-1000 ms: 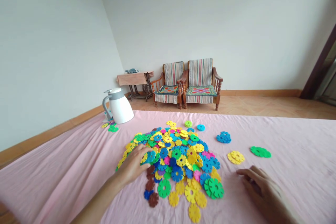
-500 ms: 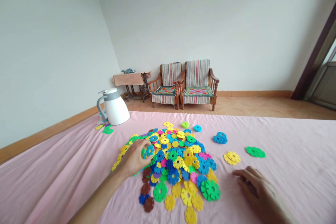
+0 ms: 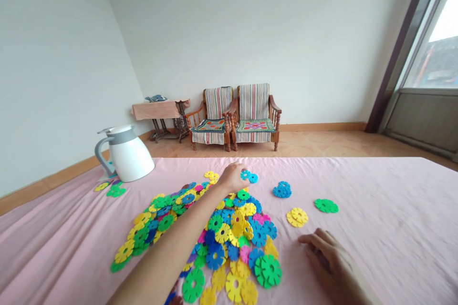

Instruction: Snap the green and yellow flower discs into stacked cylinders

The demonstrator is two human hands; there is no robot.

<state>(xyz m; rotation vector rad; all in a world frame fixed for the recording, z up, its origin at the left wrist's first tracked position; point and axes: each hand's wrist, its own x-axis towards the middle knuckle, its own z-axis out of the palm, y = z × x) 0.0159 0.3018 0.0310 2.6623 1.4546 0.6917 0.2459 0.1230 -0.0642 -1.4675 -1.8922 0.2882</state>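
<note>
My left hand (image 3: 233,177) reaches over the far side of the heap of snowflake discs (image 3: 223,233). A light blue snowflake disc (image 3: 245,174) is pinched at its fingertips, right beside a second light blue disc (image 3: 254,178) on the cloth. My forearm hides part of the heap, which mixes yellow, green, blue, pink and other colours. At the right, my right hand (image 3: 331,255) rests on the pink cloth, fingers loosely bent, with nothing visible in it. Nearest to it lies a small group of yellow discs (image 3: 297,217).
Small groups of blue discs (image 3: 282,189) and green discs (image 3: 326,206) lie right of the heap. A white jug (image 3: 130,155) with a grey handle stands at the left, near green discs (image 3: 116,190). Beyond the pink cloth (image 3: 386,209) are two wooden chairs (image 3: 255,112).
My left hand has moved from the heap's left side to its far edge, bringing the light blue disc beside another one. The view has turned rightward. My right hand stays on the cloth.
</note>
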